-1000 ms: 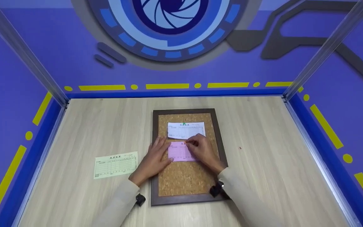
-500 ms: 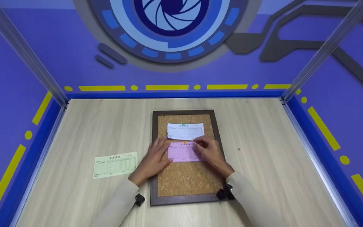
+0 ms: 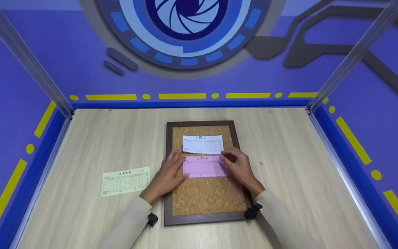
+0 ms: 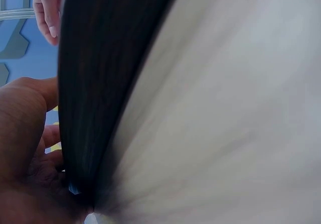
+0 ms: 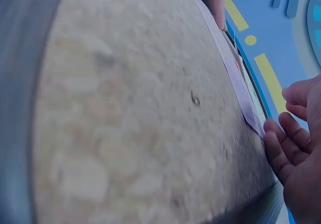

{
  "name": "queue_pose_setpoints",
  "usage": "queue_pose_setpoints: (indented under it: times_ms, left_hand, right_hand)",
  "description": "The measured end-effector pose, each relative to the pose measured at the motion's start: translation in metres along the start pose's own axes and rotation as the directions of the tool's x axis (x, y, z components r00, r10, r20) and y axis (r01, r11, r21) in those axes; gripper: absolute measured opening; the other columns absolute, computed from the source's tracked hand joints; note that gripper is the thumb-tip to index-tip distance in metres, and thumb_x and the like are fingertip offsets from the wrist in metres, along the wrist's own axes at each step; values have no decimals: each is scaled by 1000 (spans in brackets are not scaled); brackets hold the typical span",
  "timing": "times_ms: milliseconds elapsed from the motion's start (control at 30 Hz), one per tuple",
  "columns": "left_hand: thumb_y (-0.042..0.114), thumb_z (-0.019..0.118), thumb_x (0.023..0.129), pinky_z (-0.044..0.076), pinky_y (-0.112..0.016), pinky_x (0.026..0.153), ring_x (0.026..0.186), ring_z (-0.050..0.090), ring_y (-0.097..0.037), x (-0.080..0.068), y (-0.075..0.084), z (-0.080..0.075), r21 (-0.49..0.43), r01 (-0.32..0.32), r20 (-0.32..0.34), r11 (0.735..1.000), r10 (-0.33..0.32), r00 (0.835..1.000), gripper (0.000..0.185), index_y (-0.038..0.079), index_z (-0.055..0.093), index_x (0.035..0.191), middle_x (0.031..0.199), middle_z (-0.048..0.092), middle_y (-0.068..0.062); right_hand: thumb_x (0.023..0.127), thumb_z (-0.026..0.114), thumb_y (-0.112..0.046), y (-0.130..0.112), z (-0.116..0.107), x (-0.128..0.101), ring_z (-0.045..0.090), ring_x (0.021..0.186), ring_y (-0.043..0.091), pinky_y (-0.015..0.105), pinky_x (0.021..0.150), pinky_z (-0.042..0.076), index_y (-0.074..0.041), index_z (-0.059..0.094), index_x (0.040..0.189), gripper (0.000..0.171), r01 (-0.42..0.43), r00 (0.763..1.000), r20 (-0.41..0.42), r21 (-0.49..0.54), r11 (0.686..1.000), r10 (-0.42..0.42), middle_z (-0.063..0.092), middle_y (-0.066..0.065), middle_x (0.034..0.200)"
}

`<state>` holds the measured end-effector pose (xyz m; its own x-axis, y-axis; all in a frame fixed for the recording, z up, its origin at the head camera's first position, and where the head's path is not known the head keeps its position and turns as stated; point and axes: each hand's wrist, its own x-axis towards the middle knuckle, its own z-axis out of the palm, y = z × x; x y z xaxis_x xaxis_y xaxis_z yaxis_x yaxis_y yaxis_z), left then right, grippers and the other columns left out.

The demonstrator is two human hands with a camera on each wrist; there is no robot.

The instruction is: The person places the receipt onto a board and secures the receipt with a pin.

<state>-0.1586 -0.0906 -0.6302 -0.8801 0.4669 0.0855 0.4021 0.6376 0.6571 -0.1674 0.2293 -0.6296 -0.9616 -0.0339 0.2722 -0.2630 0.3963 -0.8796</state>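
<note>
A framed corkboard (image 3: 206,197) lies flat on the table. A pink printed slip (image 3: 204,167) lies across its middle, with an orange pushpin (image 3: 201,157) at the top edge. Above it is a white slip (image 3: 202,145) with a green pushpin (image 3: 200,136) at its top. My left hand (image 3: 168,174) rests over the board's left frame, its extended fingers at the pink slip's left end. At that slip's right end is my right hand (image 3: 241,169), fingers loosely bent and holding nothing; the right wrist view shows its fingers (image 5: 283,146) beside the slip's edge.
A pale green printed slip (image 3: 125,181) lies on the table left of the board. A tiny reddish speck (image 3: 261,163) is on the wood to the right. Blue-purple walls (image 3: 185,83) enclose the table at the back and sides.
My right hand has let go of the orange pushpin and slid right to the pink slip's right end. The pushpin stays in the slip; my left hand has kept its place.
</note>
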Motion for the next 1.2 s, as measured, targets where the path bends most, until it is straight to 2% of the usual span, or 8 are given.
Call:
queue_pose_setpoints:
  times_ms: [133,333,467,633,767,967,1200]
  left_hand:
    - [30,74,104,18,-75,128,168,16,-44,0,-1,0,-6,-10,-3,1000,10,1000,68,0,52,161,177,32,-24]
    - [31,74,104,19,-75,128,168,16,-44,-1,-2,0,-5,-15,-5,1000,15,1000,69,0,52,161,177,32,-23]
    - [32,73,104,18,-74,129,168,16,-44,-1,-1,-1,-4,-13,-5,1000,13,1000,70,0,51,162,177,32,-23]
    - [31,73,104,17,-74,129,168,16,-45,-1,-1,0,-4,-12,-4,1000,11,1000,70,0,51,162,177,32,-23]
    - [30,74,104,17,-74,129,168,15,-44,0,-1,0,-12,-5,-1,1000,5,1000,70,-1,50,162,178,31,-23]
    - [30,74,104,17,-73,129,169,15,-44,-1,-1,0,-4,-2,3,1000,2,1000,70,0,50,163,178,31,-23]
    - [29,74,103,17,-71,131,168,16,-45,0,-1,1,2,-12,-6,1000,12,1000,68,-1,52,161,177,32,-24]
  right_hand:
    - [96,83,0,2,-6,-2,73,98,26,27,83,59,4,80,117,22,13,1000,-11,-17,1000,-13,75,11,110]
    - [94,85,-2,6,-16,-4,66,125,32,47,110,51,0,79,122,29,-8,1000,-31,-69,998,6,71,12,128]
    - [94,86,-3,11,-21,-5,60,137,35,56,119,44,0,77,127,35,-21,999,-31,-52,998,19,66,15,140]
    - [93,88,-4,19,-27,-5,56,143,39,59,121,42,1,74,132,41,-38,999,-22,-21,999,37,58,20,150]
    - [94,88,-9,22,-32,-5,50,149,39,56,126,37,1,71,138,48,-77,997,8,-38,996,77,53,20,157]
    - [97,87,-14,28,-40,-6,43,155,42,59,129,33,1,67,144,53,-95,994,47,-40,995,97,47,23,163]
    - [101,84,-23,35,-45,-9,41,158,42,62,127,35,-4,65,149,56,-79,992,85,-121,990,90,46,21,166]
